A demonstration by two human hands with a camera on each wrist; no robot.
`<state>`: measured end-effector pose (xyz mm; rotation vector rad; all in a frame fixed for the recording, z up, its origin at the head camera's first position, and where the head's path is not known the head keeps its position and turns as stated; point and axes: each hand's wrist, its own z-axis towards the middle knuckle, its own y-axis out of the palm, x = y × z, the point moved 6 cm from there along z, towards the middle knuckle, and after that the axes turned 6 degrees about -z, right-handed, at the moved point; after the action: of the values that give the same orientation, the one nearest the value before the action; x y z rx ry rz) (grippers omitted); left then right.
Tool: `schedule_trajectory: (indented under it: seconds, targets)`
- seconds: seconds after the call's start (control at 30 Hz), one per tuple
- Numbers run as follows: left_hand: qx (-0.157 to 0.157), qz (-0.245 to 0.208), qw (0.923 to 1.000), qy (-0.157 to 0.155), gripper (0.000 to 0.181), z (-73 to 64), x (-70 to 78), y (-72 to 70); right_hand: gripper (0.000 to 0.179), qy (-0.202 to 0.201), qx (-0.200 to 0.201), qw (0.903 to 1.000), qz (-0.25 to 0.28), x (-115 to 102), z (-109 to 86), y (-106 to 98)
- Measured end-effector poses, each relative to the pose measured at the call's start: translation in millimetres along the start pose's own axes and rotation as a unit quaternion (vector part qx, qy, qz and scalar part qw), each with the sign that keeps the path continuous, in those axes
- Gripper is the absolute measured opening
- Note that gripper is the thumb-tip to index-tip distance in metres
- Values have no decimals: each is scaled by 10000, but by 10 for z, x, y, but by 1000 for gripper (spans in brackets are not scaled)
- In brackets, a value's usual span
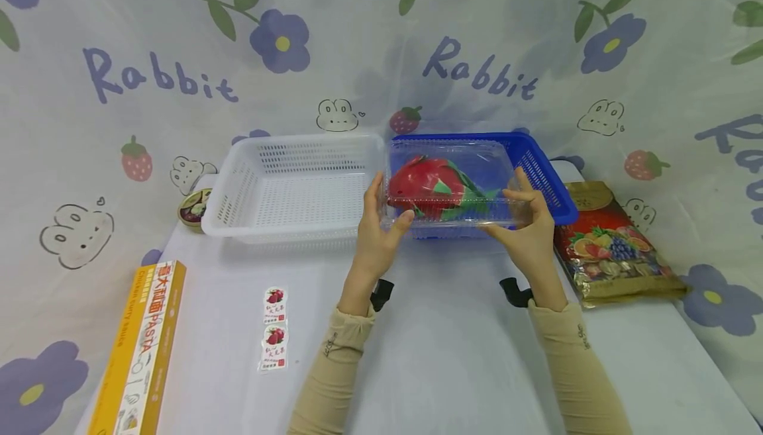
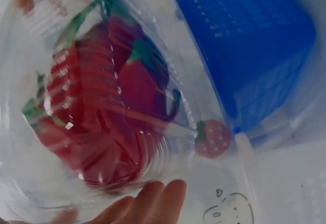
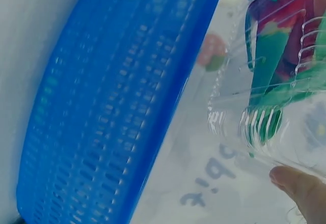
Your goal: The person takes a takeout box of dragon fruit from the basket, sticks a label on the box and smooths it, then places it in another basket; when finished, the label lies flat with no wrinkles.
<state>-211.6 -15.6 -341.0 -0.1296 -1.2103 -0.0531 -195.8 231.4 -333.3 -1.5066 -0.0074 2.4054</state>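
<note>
Clear plastic box (image 1: 465, 206), red-and-green dragon fruit (image 1: 426, 183) inside: we're gripping its ends, left hand (image 1: 379, 233) and right hand (image 1: 530, 230), holding it up near the blue plastic basket (image 1: 545, 177). Looks like we're positioning it; next move likely calls for keeping both ends level.

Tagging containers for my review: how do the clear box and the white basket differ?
Look: the clear box is see-through, while the white basket is opaque with slotted walls.
Pose: the left hand and right hand hold the clear box, while the white basket stands on the table.
Contents: the clear box contains a red-and-green fruit; none shows in the white basket.
Shared: both look roughly rectangular.
</note>
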Motion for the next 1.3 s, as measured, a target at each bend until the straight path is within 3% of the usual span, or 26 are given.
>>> schedule_trajectory:
  seconds: [0.17,0.33,0.5,0.73,0.87,0.97,1.17,1.3]
  targets:
    - [-135,-8,9996,-255,110,-52,41,-170,50,-666,13,9960,601,-150,-177,74]
    - [-605,353,9958,-596,127,-127,91,-391,54,-1361,-78,9897,432,-285,-347,195]
    - [-1024,495,9885,-994,138,-268,100,-577,58,-1519,-161,9877,325,-315,-527,368]
    - [-743,358,9875,-1341,137,-522,77,-743,70,-1631,-533,9851,111,-357,-734,556]
    - [-499,460,9892,-1302,136,-677,67,-840,85,-1502,-1072,9828,116,-388,-837,644]
    - [-360,781,9900,-1122,137,-797,70,-879,86,-1109,-1315,9842,429,-368,-907,674]
    - [-257,1505,9858,-704,140,-1039,76,-861,73,-478,-1224,9913,112,-280,-1048,685]
    - [-225,1674,9840,-570,139,-1164,41,-844,65,-185,-1185,9926,-160,-207,-1172,718]
